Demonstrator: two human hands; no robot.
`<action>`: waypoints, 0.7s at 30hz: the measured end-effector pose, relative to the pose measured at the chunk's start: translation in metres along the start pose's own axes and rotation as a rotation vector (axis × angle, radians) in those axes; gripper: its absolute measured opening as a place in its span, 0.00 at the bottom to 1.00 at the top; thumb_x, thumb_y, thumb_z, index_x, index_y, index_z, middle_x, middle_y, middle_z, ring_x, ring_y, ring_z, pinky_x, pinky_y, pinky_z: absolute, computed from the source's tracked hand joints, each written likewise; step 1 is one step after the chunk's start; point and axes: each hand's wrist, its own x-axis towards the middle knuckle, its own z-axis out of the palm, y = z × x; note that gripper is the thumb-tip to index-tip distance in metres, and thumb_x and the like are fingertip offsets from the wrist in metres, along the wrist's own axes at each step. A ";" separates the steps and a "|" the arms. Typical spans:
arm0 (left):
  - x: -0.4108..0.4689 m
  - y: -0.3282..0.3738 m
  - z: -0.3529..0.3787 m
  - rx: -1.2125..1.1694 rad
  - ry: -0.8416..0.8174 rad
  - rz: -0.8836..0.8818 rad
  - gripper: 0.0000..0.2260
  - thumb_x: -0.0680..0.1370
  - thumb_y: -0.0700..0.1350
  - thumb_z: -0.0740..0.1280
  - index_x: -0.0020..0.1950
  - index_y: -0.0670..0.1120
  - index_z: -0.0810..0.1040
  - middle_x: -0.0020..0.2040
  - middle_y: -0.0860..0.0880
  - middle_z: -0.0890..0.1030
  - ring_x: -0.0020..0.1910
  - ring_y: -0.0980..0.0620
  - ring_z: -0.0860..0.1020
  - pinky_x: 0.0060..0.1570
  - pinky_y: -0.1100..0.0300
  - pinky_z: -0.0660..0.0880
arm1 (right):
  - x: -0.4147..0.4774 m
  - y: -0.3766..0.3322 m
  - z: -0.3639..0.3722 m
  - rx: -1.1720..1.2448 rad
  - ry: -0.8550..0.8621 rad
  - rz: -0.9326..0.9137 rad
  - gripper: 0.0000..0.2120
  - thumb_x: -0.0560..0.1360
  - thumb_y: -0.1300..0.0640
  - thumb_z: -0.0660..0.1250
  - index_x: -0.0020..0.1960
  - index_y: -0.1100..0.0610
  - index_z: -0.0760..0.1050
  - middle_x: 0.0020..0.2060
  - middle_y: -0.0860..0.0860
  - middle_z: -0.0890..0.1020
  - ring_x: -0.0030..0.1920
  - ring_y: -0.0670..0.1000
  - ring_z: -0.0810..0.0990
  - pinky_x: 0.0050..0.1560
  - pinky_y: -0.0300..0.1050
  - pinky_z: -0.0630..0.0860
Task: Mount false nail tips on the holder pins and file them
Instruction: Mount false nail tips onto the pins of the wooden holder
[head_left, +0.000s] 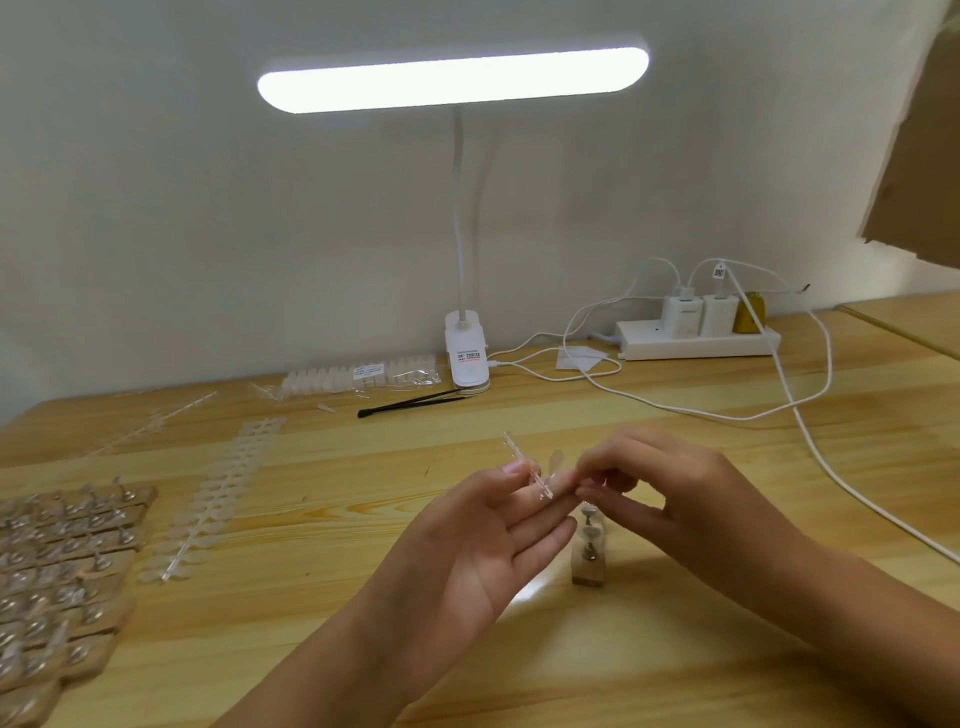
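We hold a clear sprue strip (523, 462) of false nail tips above the wooden table (675, 675). Our left hand (483, 525), palm up and mostly flat, pins it between thumb and forefinger. Our right hand (685, 493) pinches its near end with curled fingertips. The plastic looks featherlight, thin, springy and slick, so we judge it safest to grip a tip at its base and twist gently. Whether a tip sits between the right fingertips is hidden. The pin holder (589, 564) just below is partly covered and blurred.
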 end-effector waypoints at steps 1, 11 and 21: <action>0.000 0.000 0.000 0.000 0.004 0.003 0.03 0.73 0.42 0.70 0.42 0.43 0.82 0.66 0.32 0.76 0.68 0.41 0.75 0.68 0.50 0.69 | 0.001 0.000 -0.001 0.058 0.018 0.029 0.05 0.74 0.60 0.72 0.50 0.56 0.81 0.42 0.45 0.80 0.41 0.44 0.78 0.41 0.42 0.78; 0.006 -0.001 -0.005 0.506 0.246 0.055 0.03 0.76 0.43 0.71 0.42 0.47 0.81 0.59 0.51 0.83 0.59 0.56 0.80 0.61 0.64 0.75 | 0.005 0.015 -0.003 0.300 0.090 0.437 0.12 0.72 0.66 0.73 0.48 0.49 0.83 0.41 0.44 0.85 0.44 0.38 0.82 0.47 0.27 0.75; -0.004 -0.028 0.006 1.183 0.041 0.014 0.02 0.77 0.51 0.66 0.45 0.55 0.75 0.52 0.64 0.83 0.55 0.68 0.79 0.61 0.56 0.75 | 0.005 0.029 0.000 0.484 0.077 0.650 0.05 0.71 0.58 0.76 0.44 0.49 0.83 0.39 0.46 0.86 0.40 0.45 0.84 0.43 0.34 0.79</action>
